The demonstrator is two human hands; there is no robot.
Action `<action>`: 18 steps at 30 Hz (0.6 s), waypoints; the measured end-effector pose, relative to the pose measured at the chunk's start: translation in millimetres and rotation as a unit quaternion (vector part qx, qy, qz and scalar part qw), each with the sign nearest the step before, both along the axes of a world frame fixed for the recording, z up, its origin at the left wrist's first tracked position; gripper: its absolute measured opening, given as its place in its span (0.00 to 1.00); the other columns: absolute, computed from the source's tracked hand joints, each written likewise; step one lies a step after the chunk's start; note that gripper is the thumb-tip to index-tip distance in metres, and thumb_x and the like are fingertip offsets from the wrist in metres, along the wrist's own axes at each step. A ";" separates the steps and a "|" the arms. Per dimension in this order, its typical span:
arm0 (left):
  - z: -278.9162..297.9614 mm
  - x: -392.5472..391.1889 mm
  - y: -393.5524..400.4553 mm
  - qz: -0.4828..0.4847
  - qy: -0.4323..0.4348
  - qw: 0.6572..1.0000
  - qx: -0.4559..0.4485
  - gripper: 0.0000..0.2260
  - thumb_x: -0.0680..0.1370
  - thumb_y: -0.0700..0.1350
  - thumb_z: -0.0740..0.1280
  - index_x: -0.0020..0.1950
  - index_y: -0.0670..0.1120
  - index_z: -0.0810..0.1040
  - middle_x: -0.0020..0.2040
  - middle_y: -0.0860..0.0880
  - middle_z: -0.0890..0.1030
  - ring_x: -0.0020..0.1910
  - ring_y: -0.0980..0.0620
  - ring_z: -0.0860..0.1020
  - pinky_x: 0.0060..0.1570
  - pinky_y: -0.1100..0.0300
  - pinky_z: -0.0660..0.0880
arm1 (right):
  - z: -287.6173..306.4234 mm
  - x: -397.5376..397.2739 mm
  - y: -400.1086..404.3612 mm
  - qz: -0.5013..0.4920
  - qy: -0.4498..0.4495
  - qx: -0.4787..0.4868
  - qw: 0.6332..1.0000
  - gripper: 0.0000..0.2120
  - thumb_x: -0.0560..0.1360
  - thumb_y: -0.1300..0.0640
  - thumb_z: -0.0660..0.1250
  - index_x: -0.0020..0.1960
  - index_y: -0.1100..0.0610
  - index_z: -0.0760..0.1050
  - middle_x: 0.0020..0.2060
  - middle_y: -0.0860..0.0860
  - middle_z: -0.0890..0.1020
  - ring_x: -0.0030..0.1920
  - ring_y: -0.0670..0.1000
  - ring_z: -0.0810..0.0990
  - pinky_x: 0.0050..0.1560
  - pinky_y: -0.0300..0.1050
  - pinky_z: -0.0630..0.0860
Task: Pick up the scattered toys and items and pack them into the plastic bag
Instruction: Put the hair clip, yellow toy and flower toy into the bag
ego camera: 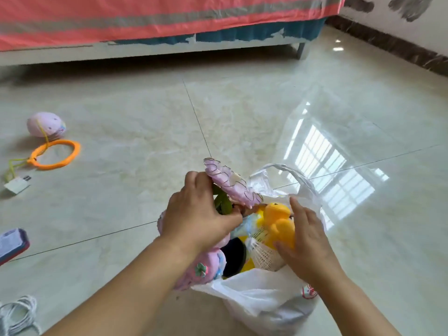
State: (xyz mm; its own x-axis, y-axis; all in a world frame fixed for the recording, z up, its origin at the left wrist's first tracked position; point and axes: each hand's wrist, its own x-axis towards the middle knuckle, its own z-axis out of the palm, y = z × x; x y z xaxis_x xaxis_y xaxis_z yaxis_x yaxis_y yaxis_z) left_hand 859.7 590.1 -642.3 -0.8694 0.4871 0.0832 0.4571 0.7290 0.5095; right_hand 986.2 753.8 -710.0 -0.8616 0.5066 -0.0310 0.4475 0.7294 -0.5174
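A white plastic bag (264, 294) stands open on the floor in front of me, stuffed with toys. My left hand (196, 214) grips the green stem of a pink fabric flower (230, 183) at the bag's left rim. My right hand (308, 241) rests on a yellow plush duck (278, 219) inside the bag, fingers spread along it. A pink plush toy (201, 270) bulges out of the bag under my left wrist. A white mesh item (261, 253) and something dark lie beneath the duck.
On the tiled floor at left lie a pink ball toy (46, 124), an orange ring (58, 154) with a yellow cord, a small white box (17, 185), a booklet-like item (12, 243) and a coiled white cable (19, 314). A bed (150, 27) spans the back.
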 end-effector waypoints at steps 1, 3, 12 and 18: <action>-1.7 2.4 8.2 -0.017 0.000 1.000 -0.001 0.27 0.64 0.61 0.64 0.57 0.48 0.67 0.53 0.51 0.67 0.48 0.45 0.75 0.47 0.55 0.69 | -3.2 2.0 1.4 0.006 -0.024 0.010 1.000 0.42 0.68 0.50 0.69 0.74 0.52 0.49 0.67 0.53 0.64 0.68 0.53 0.59 0.64 0.44 0.60; -7.1 6.3 25.4 -0.051 0.007 0.999 -0.003 0.31 0.61 0.65 0.59 0.58 0.48 0.68 0.52 0.51 0.67 0.48 0.46 0.75 0.46 0.56 0.69 | -5.6 6.2 6.2 0.012 -0.051 0.029 0.998 0.41 0.64 0.40 0.64 0.73 0.49 0.54 0.66 0.50 0.66 0.67 0.53 0.62 0.61 0.46 0.62; -43.8 13.0 72.4 -0.116 -0.004 0.993 -0.011 0.28 0.67 0.59 0.69 0.61 0.48 0.67 0.55 0.51 0.66 0.54 0.47 0.72 0.46 0.60 0.62 | 10.0 28.1 35.4 -0.031 0.016 -0.052 0.998 0.32 0.58 0.39 0.69 0.61 0.39 0.67 0.53 0.36 0.68 0.59 0.42 0.61 0.60 0.45 0.58; -75.7 20.3 81.5 -0.203 -0.094 0.973 -0.048 0.26 0.67 0.58 0.68 0.61 0.51 0.67 0.60 0.52 0.68 0.60 0.48 0.70 0.58 0.53 0.68 | -4.4 36.3 57.5 -0.145 0.040 -0.109 0.983 0.21 0.72 0.63 0.64 0.63 0.47 0.72 0.58 0.48 0.72 0.58 0.51 0.70 0.44 0.32 0.71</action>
